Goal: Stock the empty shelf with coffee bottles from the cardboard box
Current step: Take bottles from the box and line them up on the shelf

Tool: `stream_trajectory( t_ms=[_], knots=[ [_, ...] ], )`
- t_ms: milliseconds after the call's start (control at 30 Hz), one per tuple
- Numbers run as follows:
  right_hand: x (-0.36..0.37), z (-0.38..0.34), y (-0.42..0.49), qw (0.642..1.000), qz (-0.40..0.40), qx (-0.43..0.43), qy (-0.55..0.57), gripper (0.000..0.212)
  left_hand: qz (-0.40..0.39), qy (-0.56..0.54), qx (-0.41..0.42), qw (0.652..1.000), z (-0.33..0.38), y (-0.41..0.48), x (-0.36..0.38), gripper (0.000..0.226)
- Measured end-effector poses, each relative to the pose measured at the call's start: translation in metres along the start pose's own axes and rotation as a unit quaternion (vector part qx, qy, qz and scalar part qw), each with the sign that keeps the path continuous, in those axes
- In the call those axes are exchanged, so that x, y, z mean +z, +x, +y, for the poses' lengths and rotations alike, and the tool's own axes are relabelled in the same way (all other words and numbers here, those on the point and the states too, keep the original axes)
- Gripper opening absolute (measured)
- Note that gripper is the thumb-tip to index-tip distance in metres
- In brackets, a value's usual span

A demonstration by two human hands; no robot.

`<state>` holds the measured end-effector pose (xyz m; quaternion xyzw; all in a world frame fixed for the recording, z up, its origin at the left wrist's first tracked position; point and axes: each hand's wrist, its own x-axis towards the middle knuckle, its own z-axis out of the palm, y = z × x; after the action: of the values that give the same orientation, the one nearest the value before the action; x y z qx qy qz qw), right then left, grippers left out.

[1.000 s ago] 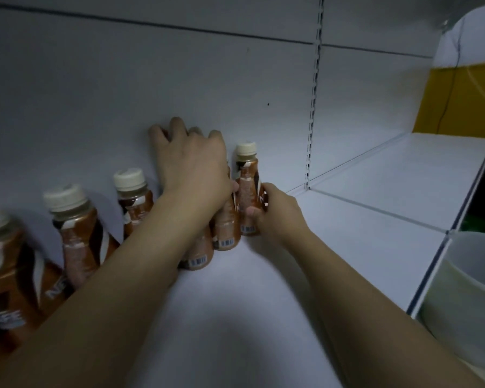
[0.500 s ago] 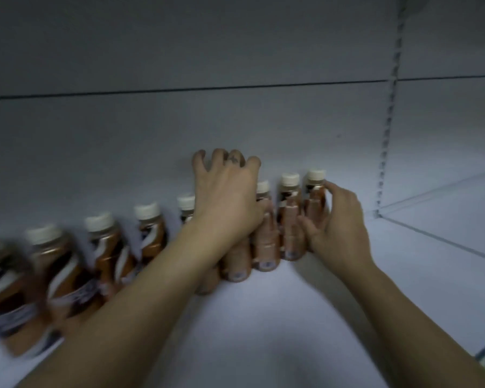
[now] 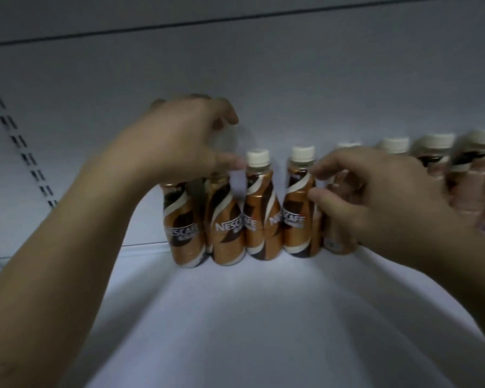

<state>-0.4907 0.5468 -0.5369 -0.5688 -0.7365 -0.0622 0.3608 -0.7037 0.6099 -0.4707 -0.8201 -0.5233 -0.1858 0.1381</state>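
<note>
Brown Nescafe coffee bottles with cream caps stand in a row against the back wall of the white shelf (image 3: 249,317). My left hand (image 3: 185,138) is curled down over the caps of the two leftmost bottles (image 3: 205,225), blurred by motion. One bottle (image 3: 259,208) stands free in the middle. My right hand (image 3: 375,197) has thumb and forefinger against the fourth bottle (image 3: 298,211) and wraps round the bottle (image 3: 337,197) behind it, mostly hiding it. More bottles (image 3: 431,161) continue to the right, blurred. The cardboard box is out of view.
The grey back panel (image 3: 263,79) rises behind the row. A slotted upright (image 3: 20,147) runs down the panel at the far left. Bare shelf surface lies in front of the bottles and to the left of them.
The view has swung left along the row. Both hands have shifted to the bottles at the left end, the left hand over their caps, the right hand on the bottles beside it.
</note>
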Motion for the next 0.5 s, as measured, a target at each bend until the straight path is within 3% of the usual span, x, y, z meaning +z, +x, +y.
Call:
stream_trajectory(
  t_ms=[167, 367, 500],
  knots=[
    [0.022, -0.032, 0.041, 0.999, -0.009, -0.027, 0.019, 0.037, -0.03, 0.001, 0.013, 0.999, -0.019, 0.01, 0.007, 0.052],
    [0.06, -0.037, 0.054, 0.996, 0.081, -0.016, -0.021, 0.045, -0.052, -0.002, 0.025, 0.998, -0.02, 0.019, 0.018, 0.04],
    [0.082, -0.025, 0.024, 0.997, 0.044, -0.032, -0.058, 0.066, -0.079, 0.021, -0.002, 0.997, -0.024, 0.017, 0.016, 0.05]
  ],
)
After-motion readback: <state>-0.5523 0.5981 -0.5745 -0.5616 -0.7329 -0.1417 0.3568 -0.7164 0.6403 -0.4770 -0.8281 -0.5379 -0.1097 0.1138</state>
